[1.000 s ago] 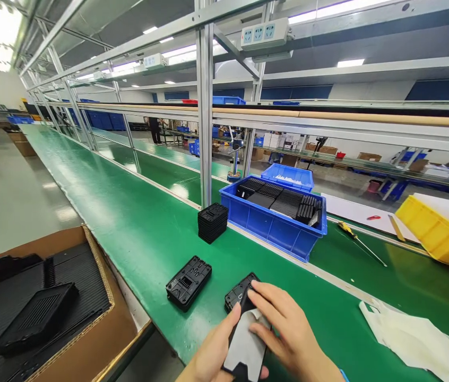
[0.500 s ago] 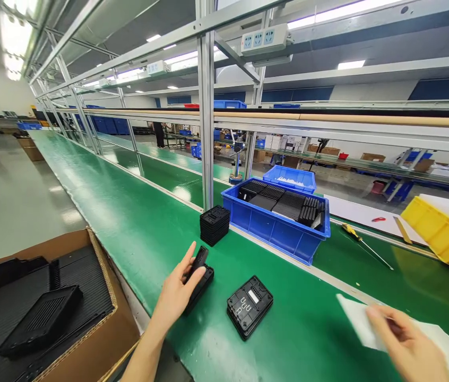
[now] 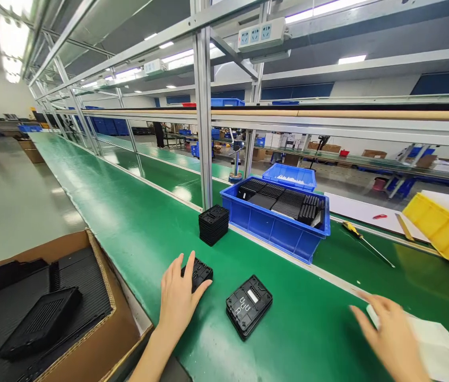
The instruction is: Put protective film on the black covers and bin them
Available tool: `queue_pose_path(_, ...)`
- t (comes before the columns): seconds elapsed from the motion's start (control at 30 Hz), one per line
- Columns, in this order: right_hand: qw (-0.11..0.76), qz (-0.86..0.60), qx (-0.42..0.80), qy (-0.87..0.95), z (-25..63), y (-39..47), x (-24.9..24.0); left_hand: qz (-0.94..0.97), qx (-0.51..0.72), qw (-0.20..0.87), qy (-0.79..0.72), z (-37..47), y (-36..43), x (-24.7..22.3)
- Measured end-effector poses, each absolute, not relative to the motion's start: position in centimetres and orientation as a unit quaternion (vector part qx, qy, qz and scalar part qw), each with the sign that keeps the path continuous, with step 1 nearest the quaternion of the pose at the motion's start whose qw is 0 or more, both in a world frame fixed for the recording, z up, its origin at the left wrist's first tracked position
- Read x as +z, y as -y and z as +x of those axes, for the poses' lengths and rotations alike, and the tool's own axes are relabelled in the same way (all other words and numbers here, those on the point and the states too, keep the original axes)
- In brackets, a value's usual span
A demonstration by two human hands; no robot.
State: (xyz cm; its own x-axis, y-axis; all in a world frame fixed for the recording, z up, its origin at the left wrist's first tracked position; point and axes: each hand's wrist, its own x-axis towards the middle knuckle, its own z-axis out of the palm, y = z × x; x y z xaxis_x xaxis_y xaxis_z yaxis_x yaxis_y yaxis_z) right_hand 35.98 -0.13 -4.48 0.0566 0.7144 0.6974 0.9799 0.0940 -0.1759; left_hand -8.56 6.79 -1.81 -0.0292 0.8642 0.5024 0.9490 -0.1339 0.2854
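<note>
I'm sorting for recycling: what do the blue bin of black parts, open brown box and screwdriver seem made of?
Blue bin: probably molded plastic, semi-glossy, with ribbed walls.
Open brown box: matte corrugated cardboard, its fluted edge showing.
Screwdriver: shiny shaft, likely steel; yellow handle, apparently plastic, though too small to be sure.

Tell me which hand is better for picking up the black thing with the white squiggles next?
Probably the left hand. It looks closer to the squiggly black piece, with fingers spread, while the right hand is farther off, by the white sheets.
</note>
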Motion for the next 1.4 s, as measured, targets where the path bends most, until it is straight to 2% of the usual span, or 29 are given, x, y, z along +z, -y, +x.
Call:
queue_pose_path(0.07,0.321,-0.559,-0.107,0.757,29.1,-0.7,-3.0,-0.727,-0.351,0.058,0.587,-7.7,-6.1,-1.9)
queue_pose_path(0.13,0.305,-0.47,-0.038,0.828,22.6,-1.0,-2.4,-0.768,-0.355,-0.012,0.533,-6.8,-5.1,-2.1)
queue_pose_path(0.2,0.297,-0.42,-0.04,0.856,17.4,-1.2,-2.9,-0.79,-0.332,-0.091,0.507,-6.2,-4.2,-2.4)
queue_pose_path(0.3,0.309,-0.381,-0.105,0.865,13.5,-1.4,-4.2,-0.78,-0.329,-0.163,0.507,-6.2,-3.3,-2.5)
queue_pose_path(0.43,0.327,-0.362,-0.134,0.863,13.7,-1.9,-3.8,-0.738,-0.356,-0.234,0.523,-7.0,-2.9,-1.8)
queue_pose_path(0.53,0.312,-0.397,-0.104,0.857,15.3,-2.2,-2.1,-0.709,-0.35,-0.311,0.527,-6.7,-3.0,-1.0)
queue_pose_path(0.63,0.256,-0.421,-0.087,0.866,16.1,-2.1,-1.7,-0.729,-0.333,-0.316,0.508,-6.0,-3.1,-0.7)
queue_pose_path(0.73,0.239,-0.411,-0.119,0.872,15.8,-1.9,-3.1,-0.75,-0.32,-0.306,0.492,-5.5,-3.1,-1.0)
queue_pose_path(0.93,0.289,-0.391,-0.155,0.86,15.4,-2.1,-4.7,-0.742,-0.326,-0.325,0.488,-5.5,-2.9,-0.9)
queue_pose_path(1.13,0.394,-0.396,-0.102,0.823,18.1,-3.4,-0.2,-0.702,-0.392,-0.32,0.501,-5.5,-3.6,-0.6)
queue_pose_path(1.2,0.452,-0.438,-0.013,0.777,18.7,-3.3,1.6,-0.668,-0.437,-0.333,0.503,-5.2,-3.7,-0.4)
queue_pose_path(1.23,0.481,-0.461,0.069,0.743,18.8,-3.2,2.3,-0.645,-0.458,-0.363,0.493,-5.0,-3.6,-0.2)
queue_pose_path(1.33,0.51,-0.481,0.363,0.614,18.5,-2.4,3.3,-0.552,-0.47,-0.573,0.383,-3.7,-2.7,0.7)
queue_pose_path(1.4,0.483,-0.477,0.458,0.574,17.9,-1.8,3.0,-0.446,-0.427,-0.735,0.281,-2.6,-1.7,1.3)
